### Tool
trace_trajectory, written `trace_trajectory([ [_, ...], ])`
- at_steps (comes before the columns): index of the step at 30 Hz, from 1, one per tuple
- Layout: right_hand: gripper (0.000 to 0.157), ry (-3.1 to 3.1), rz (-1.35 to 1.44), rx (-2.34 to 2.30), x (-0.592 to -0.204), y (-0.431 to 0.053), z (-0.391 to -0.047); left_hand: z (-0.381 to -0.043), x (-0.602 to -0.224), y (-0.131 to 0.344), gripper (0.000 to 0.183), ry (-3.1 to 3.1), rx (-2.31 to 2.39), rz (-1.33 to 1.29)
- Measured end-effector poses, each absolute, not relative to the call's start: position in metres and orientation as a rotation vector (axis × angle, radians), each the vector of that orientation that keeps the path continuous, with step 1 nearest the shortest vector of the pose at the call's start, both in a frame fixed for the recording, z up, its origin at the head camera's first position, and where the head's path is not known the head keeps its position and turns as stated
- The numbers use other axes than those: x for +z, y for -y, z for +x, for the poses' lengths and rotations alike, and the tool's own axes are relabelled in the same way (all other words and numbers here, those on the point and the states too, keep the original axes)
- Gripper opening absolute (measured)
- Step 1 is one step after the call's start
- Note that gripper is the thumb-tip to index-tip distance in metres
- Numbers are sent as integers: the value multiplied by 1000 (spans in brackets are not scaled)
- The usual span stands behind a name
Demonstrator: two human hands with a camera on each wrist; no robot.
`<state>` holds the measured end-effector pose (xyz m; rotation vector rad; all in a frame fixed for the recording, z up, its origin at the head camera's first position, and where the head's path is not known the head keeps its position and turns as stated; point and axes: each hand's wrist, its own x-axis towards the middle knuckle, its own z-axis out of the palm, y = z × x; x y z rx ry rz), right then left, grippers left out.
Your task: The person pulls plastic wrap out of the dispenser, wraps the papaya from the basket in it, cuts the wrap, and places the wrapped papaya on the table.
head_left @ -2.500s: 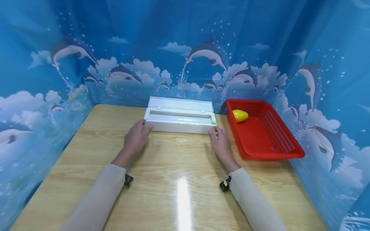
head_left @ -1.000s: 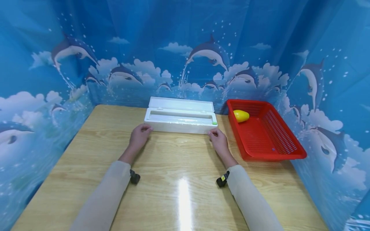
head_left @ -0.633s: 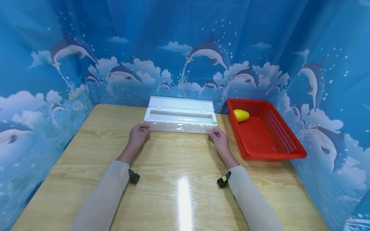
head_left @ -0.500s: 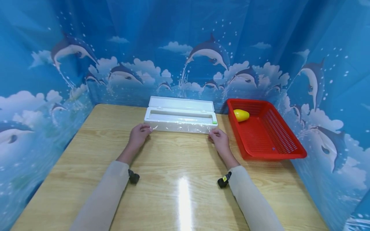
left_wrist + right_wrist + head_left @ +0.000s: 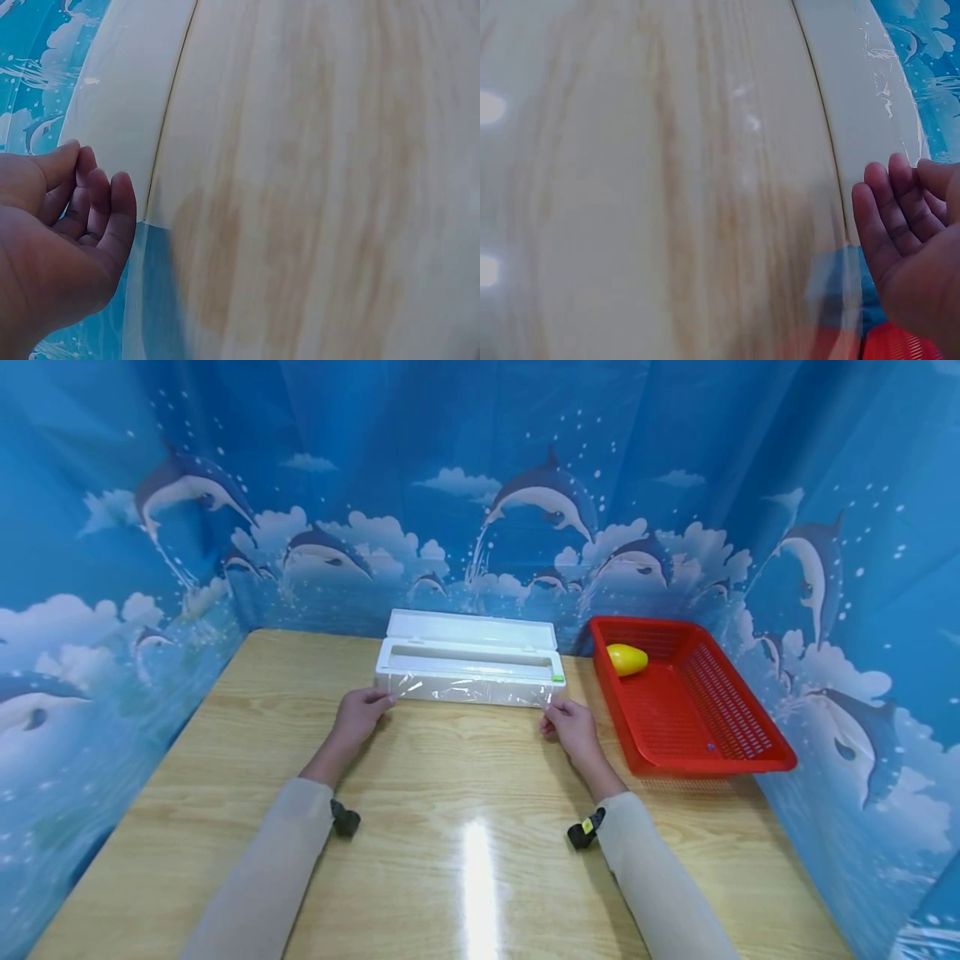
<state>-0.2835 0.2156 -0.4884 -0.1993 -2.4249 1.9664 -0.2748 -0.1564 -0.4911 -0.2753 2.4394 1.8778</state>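
Observation:
At the back of the table stands a long white cling film dispenser, its lid tipped back and a green slider at its right end. Clear cling film hangs over the box's front, wrinkled and shiny. My left hand pinches the film's left corner between thumb and forefinger. At the right corner my right hand pinches the film the same way. In the right wrist view the film's creases catch the light near the right hand's fingertips. The left wrist view hardly shows the film.
To the right of the dispenser sits a red plastic basket with a yellow mango-shaped fruit in its back left corner. A blue dolphin-print curtain closes off the back and sides of the wooden table.
Both hands have come from loose fingers at the box's front corners to pinching the cling film. The film has been drawn slightly down and forward, its shiny wrinkles now showing more clearly.

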Motion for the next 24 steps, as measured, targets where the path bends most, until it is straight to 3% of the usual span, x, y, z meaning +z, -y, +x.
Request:
trace_trajectory([
  [9, 33, 2559, -202, 1911, -486, -221, -283, -272, -486, 158, 34, -2435, 1872, -278],
  [24, 33, 2513, -104, 1836, -461, -216, -280, -275, -469, 161, 38, -2414, 1907, -247],
])
